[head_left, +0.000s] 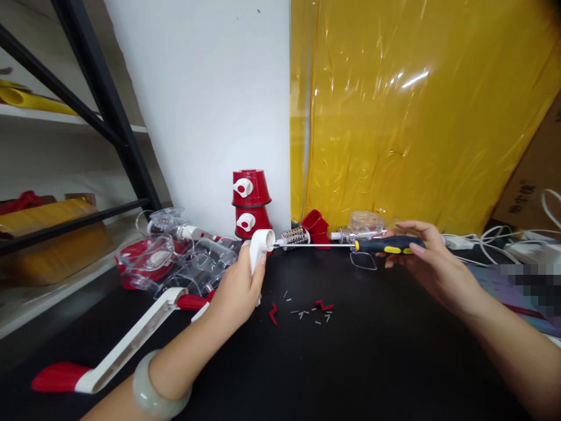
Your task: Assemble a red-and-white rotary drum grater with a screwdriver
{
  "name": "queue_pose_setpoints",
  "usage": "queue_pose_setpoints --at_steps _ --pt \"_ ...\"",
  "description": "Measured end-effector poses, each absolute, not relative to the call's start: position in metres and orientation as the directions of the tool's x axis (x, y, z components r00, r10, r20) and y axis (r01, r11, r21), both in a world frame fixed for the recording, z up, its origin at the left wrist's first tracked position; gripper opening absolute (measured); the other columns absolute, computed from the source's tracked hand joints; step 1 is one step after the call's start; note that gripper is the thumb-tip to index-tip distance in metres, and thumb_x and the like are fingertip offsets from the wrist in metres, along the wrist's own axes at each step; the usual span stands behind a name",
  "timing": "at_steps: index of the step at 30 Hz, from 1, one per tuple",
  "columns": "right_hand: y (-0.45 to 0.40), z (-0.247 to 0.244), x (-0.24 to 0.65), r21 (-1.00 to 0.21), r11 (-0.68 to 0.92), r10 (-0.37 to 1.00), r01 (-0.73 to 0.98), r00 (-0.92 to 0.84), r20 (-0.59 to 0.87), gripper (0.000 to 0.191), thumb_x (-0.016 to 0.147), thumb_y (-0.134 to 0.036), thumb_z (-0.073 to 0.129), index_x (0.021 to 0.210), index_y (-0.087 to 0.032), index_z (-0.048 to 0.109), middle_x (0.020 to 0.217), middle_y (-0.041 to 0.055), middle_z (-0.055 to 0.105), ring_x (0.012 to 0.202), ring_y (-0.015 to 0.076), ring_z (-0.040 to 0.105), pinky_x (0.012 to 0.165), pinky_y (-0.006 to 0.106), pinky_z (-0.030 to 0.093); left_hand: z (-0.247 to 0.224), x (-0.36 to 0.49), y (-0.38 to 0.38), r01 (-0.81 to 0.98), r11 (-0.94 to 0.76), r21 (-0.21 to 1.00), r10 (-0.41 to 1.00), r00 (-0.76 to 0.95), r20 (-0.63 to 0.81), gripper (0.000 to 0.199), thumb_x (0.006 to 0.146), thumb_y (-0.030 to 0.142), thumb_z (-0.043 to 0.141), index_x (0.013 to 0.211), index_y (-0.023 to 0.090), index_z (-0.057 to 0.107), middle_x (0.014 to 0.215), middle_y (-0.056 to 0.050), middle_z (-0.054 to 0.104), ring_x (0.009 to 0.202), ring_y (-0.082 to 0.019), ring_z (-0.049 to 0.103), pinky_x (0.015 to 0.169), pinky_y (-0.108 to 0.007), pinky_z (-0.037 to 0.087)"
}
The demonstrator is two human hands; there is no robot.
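Note:
My left hand (pixel 241 286) is closed around a white plastic crank handle (pixel 262 241), its round hollow end turned to the right. Level across the view lies a screwdriver (pixel 385 245) with a dark blue and yellow grip, held by the fingers of my right hand (pixel 427 257). Its long shaft reaches left, and the tip meets the opening of the white end; how deep it goes is hidden. Below, on the black table, lie several small metal pins (pixel 302 313) and two small red angled pieces (pixel 324 306). Another white crank with red ends (pixel 131 339) lies at the left.
Two stacked red bases (pixel 252 193) with white knobs stand against the wall. Clear plastic housings (pixel 201 263) are heaped at the left. A metal grater drum (pixel 294 236) and red pieces (pixel 314 225) sit behind the screwdriver. White cables (pixel 491 240) and a shelf rack (pixel 109 111) flank the table.

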State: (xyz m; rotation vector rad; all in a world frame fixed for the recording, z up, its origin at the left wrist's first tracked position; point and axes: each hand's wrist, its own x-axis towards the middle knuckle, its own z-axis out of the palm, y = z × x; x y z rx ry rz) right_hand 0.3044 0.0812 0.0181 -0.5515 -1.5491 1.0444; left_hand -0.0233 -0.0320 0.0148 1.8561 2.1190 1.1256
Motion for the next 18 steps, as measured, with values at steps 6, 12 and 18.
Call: queue_pose_setpoints --at_steps 6,12,18 --pt "0.0803 0.0200 0.3068 -0.836 0.549 0.814 -0.030 -0.207 0.542 0.028 0.090 -0.049 0.058 0.107 -0.027 0.056 0.068 -0.0026 0.063 0.049 0.0151 0.059 0.054 0.030 0.052 0.0147 -0.0194 -0.0348 0.837 -0.035 0.546 0.897 -0.215 0.386 0.025 0.098 0.046 0.033 0.100 0.023 0.041 0.069 0.000 0.058 0.065 -0.025 0.063 0.061 -0.033 0.040" --pt "0.0846 0.0197 0.3050 -0.846 0.507 0.811 -0.162 -0.242 0.533 0.029 0.089 -0.049 0.057 0.110 -0.028 0.061 0.106 0.0051 0.066 0.086 0.0218 0.067 0.065 0.033 0.057 0.0156 -0.0210 -0.0348 0.832 -0.029 0.555 0.898 -0.222 0.380 0.027 0.098 0.047 0.032 0.102 0.022 0.042 0.064 0.001 0.056 0.061 -0.025 0.061 0.059 -0.033 0.040" --pt "0.0804 0.0224 0.3112 -0.794 0.606 0.788 0.053 -0.178 0.590 0.026 0.086 -0.047 0.064 0.104 -0.028 0.062 0.089 0.0012 0.065 0.065 0.0150 0.063 0.066 0.030 0.056 0.0154 -0.0190 -0.0365 0.821 -0.056 0.568 0.903 -0.201 0.379 0.027 0.097 0.046 0.033 0.103 0.022 0.043 0.065 0.000 0.060 0.061 -0.025 0.063 0.061 -0.034 0.042"
